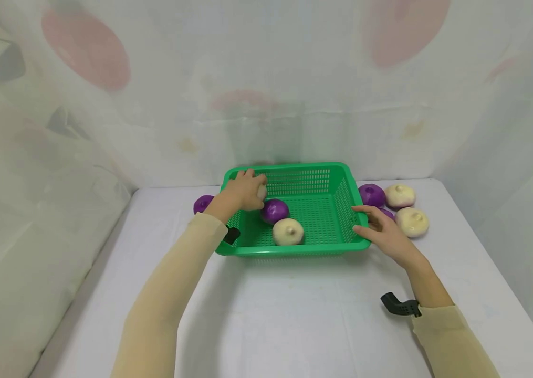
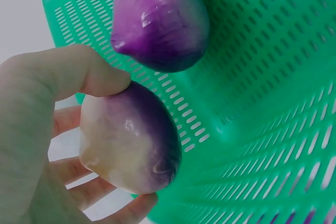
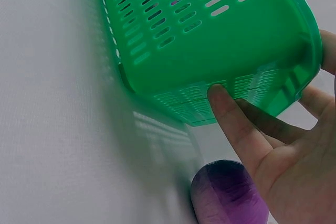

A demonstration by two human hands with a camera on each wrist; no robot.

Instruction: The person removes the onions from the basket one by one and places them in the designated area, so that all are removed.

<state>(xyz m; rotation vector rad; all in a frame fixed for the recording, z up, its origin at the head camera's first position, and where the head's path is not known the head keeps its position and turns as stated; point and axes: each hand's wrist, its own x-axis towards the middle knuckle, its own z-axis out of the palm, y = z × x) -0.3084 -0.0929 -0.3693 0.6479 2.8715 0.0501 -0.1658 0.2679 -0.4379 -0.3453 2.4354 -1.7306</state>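
A green plastic basket (image 1: 290, 249) stands on the table. Over its back left part, my left hand (image 1: 242, 191) holds a white-and-purple turnip (image 2: 128, 137) between thumb and fingers. Inside the basket lie a purple turnip (image 1: 274, 211), close beside the held one, and a pale turnip (image 1: 288, 232) with its stub upward. At the basket's right side my right hand (image 1: 384, 231) grips the rim, with one finger (image 3: 236, 124) against the outer wall in the right wrist view. Part of the held turnip is hidden behind my left hand in the head view.
Right of the basket sit two pale turnips (image 1: 413, 222) and two purple ones (image 1: 372, 195), partly hidden by the rim and my right hand. Another purple turnip (image 1: 202, 203) lies outside the left wall. A white curtain (image 1: 266, 131) hangs close behind the table.
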